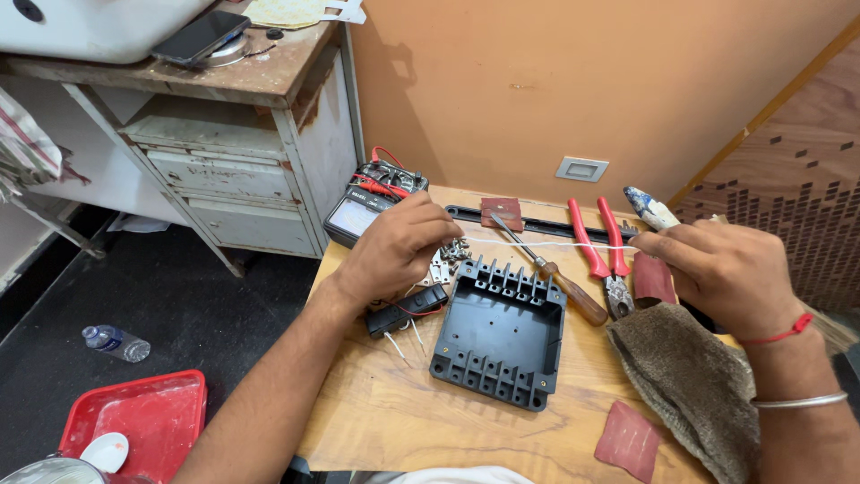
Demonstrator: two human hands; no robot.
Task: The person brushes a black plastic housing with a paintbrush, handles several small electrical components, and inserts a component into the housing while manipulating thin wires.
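My left hand (394,246) pinches one end of a thin white wire (546,244), and my right hand (717,269) pinches the other end, so the wire is stretched taut between them above the table. My right hand also grips a tool with a white, blue-stained handle (649,209). Under the wire lies a black square plastic housing (502,332) with terminal slots along two edges. A small black part with red and white leads (403,315) rests beside my left wrist, and small metal pieces (452,253) lie near my left fingers.
On the wooden table (403,412) are red-handled pliers (602,255), a wooden-handled screwdriver (560,282), a multimeter (367,211) with red leads, a brown cloth (690,385) and red sandpaper pieces (627,439). A worn white cabinet (242,170) stands left; a red tray (134,417) and bottle (116,342) lie on the floor.
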